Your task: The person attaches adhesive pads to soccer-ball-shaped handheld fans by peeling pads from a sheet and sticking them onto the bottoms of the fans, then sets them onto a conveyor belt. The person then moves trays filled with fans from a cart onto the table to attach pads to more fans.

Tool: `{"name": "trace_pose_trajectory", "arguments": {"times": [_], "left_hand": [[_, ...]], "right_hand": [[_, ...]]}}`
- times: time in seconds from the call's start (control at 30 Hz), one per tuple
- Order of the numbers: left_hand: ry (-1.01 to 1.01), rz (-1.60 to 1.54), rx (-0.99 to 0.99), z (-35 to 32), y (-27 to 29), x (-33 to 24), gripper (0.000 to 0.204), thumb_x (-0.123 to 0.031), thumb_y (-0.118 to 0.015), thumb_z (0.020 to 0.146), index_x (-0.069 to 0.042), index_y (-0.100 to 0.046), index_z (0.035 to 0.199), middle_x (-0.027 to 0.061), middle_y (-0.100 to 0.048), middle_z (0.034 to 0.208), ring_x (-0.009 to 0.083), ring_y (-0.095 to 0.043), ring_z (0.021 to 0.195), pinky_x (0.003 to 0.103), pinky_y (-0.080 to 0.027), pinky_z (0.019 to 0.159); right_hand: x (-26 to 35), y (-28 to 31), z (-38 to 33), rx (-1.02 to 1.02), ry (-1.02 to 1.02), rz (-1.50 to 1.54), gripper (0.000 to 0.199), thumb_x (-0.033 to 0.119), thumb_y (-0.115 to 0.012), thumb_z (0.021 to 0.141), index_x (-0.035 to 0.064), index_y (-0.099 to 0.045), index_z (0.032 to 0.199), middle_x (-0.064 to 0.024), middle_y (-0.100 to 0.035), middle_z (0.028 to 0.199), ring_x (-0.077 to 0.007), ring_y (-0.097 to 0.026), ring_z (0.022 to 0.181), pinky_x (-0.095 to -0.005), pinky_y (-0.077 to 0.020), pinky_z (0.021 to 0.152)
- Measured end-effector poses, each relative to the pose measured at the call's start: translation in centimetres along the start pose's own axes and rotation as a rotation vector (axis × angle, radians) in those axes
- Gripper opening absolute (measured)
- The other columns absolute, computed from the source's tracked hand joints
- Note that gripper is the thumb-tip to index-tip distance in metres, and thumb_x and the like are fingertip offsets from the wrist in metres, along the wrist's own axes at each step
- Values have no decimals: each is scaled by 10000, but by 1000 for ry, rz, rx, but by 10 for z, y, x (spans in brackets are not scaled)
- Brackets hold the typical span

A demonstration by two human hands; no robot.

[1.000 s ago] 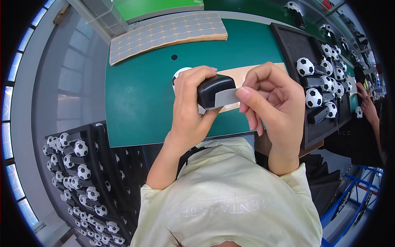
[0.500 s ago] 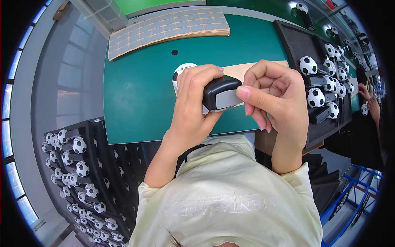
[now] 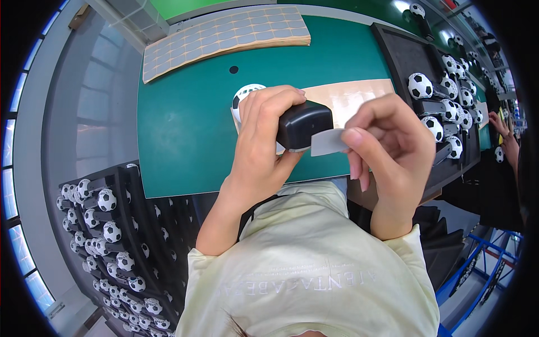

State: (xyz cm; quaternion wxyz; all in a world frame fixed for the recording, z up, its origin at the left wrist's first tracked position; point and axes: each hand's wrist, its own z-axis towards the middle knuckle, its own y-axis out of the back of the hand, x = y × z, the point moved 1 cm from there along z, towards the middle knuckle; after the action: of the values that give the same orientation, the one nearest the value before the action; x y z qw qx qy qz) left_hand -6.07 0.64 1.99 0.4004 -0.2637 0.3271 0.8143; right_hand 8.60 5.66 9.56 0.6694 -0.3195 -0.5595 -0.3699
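Several black trays (image 3: 147, 209) carrying football-topped pieces (image 3: 108, 200) stand at eight o'clock, beside the green desk (image 3: 182, 135). Toward eleven o'clock on the desk lies a stack of label sheets (image 3: 230, 40). Near centre, the left hand (image 3: 259, 137) is wrapped around a black base (image 3: 307, 123), its end face turned toward three o'clock; a black-and-white ball (image 3: 245, 96) shows beyond the fingers, any join to the base hidden. A grey label (image 3: 325, 142) is at four o'clock from that end face, overlapping its edge in view; contact cannot be confirmed. Its long axis runs roughly nine to three. The right hand (image 3: 396, 154) is nearer the label: its grip, thumb and forefinger together, pinches the right end. Beyond lies a tan sheet (image 3: 359, 91). At two o'clock, a loaded black tray (image 3: 394, 49).
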Motion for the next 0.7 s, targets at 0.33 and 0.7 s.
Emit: {"name": "trace_pose_trajectory", "arguments": {"times": [0.33,0.7], "left_hand": [[23,-3,0,-1,-5,0,598,72,-672,571,-47,-458,1117,126,-531,1054,305,-500,972,390,-370,842],[24,-7,-9,0,-4,1,595,64,-683,574,-37,-458,1116,134,-531,1052,306,-502,964,387,-372,827]], "right_hand": [[-5,2,6,54,-98,-11,107,-35,-635,792,-46,-529,803,-49,-566,659,-23,-477,457,-152,-304,353],[-4,-1,9,45,-106,1,114,-34,-645,782,-47,-532,794,-54,-571,663,-26,-496,484,-148,-337,379]]}}
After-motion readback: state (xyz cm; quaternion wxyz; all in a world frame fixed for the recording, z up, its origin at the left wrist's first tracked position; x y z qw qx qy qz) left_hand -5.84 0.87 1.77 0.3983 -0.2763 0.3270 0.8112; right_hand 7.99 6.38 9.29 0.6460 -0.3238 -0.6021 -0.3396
